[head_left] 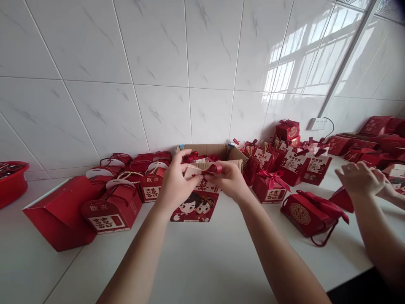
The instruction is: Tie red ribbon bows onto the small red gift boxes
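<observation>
A red gift box [198,207] with two cartoon faces on its front stands upright on the table before me. My left hand [177,181] closes on the pale folded top of this box, thumb on the near side. Between the fingers of my right hand [230,180] is a dark red ribbon [214,168], looped at the box's top edge. My fingers hide part of the top and the far end of the ribbon. Just behind both hands sits an open cardboard carton [205,149] with red ribboned items inside.
Red boxes with rope handles [115,207] crowd the left, beside a red basin [12,183]. On the right are ribboned boxes [270,185], red bags [294,166] and a round-handled box [306,215]. Another person's hands [360,179] work there. A tiled wall [158,50] rises behind.
</observation>
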`<state>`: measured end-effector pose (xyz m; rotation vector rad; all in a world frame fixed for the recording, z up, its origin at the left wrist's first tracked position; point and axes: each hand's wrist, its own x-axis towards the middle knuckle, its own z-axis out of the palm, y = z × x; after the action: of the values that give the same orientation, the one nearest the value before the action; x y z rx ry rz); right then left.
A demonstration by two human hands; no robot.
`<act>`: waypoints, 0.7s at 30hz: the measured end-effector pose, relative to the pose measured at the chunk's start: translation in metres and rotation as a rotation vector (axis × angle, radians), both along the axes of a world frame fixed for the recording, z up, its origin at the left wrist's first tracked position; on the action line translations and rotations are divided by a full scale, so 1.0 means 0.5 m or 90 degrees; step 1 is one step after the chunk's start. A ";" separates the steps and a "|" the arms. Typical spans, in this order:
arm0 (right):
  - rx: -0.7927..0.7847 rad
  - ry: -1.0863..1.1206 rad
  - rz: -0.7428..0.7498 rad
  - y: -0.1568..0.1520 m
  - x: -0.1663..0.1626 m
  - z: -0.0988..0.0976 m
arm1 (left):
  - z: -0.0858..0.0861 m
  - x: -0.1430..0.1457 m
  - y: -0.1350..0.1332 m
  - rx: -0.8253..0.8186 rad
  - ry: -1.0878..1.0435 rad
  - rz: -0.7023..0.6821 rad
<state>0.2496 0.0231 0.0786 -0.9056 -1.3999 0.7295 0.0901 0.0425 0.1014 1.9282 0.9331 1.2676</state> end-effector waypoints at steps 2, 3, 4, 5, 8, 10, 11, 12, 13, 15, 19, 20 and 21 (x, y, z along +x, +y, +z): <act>-0.012 0.007 0.012 -0.009 0.005 -0.004 | 0.004 -0.002 -0.003 0.000 0.015 -0.019; -0.021 0.009 0.034 -0.016 0.008 -0.005 | 0.007 -0.003 -0.004 -0.006 0.020 -0.030; -0.030 0.009 0.062 -0.025 0.013 -0.004 | 0.009 -0.005 -0.005 -0.018 0.021 -0.043; -0.037 0.008 0.089 -0.034 0.018 -0.003 | 0.010 -0.006 -0.007 -0.037 0.019 -0.060; -0.040 0.021 0.103 -0.061 0.029 0.002 | 0.011 -0.003 -0.012 -0.115 -0.005 -0.129; -0.040 0.044 0.060 -0.073 0.033 0.004 | 0.008 0.003 -0.018 -0.148 -0.022 -0.169; -0.042 0.054 0.035 -0.077 0.033 0.005 | 0.007 0.007 -0.021 -0.154 -0.027 -0.182; -0.045 0.059 0.011 -0.079 0.033 0.005 | 0.005 0.011 -0.025 -0.155 -0.029 -0.190; -0.048 0.058 -0.011 -0.080 0.032 0.005 | 0.003 0.016 -0.029 -0.154 -0.027 -0.198; -0.048 0.043 -0.048 -0.081 0.031 0.007 | -0.001 0.024 -0.035 -0.148 -0.013 -0.207; -0.045 -0.014 -0.110 -0.097 0.056 0.034 | -0.001 0.022 -0.037 -0.032 0.003 -0.134; -0.043 -0.028 -0.137 -0.104 0.071 0.047 | 0.004 0.016 -0.037 0.014 0.002 -0.093; -0.036 -0.041 -0.172 -0.111 0.090 0.062 | 0.010 0.008 -0.039 0.057 0.002 -0.051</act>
<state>0.2948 -0.0321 0.1095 -1.1459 -1.2865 0.5415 0.0939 0.0229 0.1064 2.0162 0.8052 1.2798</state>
